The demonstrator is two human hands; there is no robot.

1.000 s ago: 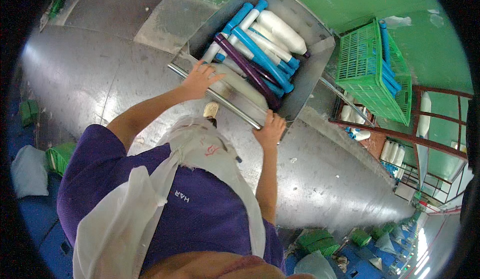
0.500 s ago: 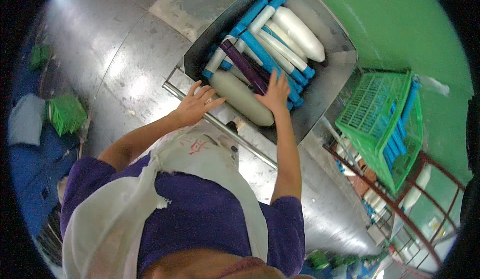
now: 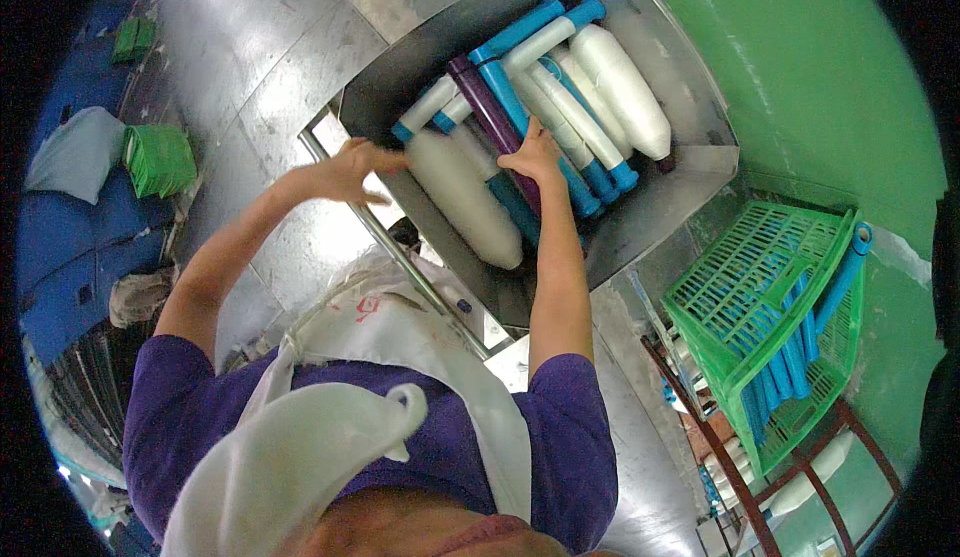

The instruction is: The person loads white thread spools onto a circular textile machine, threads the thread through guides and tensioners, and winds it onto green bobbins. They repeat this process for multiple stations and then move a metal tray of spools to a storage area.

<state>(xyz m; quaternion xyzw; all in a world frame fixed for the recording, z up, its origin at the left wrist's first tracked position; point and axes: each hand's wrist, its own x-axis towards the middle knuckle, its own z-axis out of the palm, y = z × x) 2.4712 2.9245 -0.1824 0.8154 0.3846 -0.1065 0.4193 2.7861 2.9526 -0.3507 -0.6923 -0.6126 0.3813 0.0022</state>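
Observation:
A grey metal bin (image 3: 690, 172) holds blue, white and purple bobbin tubes and thick white yarn bobbins. My right hand (image 3: 535, 152) reaches into it, fingers bent around a purple tube (image 3: 485, 107), its thumb across that tube and its fingertips against a blue tube (image 3: 505, 92). My left hand (image 3: 355, 169) is raised over the bin's near left edge, slightly blurred, its fingers apart and holding nothing. Close to its fingertips lies a thick white yarn bobbin (image 3: 465, 202), also blurred. Another white bobbin (image 3: 625, 87) rests at the bin's far right side.
A metal handle bar (image 3: 400, 252) runs along the bin's near side. To the right, green plastic baskets (image 3: 770, 267) hold blue tubes above a reddish-brown metal rack (image 3: 725, 447). A green wall (image 3: 790, 87) stands behind. Green and pale bundles (image 3: 160, 160) sit at far left.
My left hand has lifted and moved left, off the near white bobbin. My right hand has shifted up and left onto the purple tube, which has slid farther into the bin.

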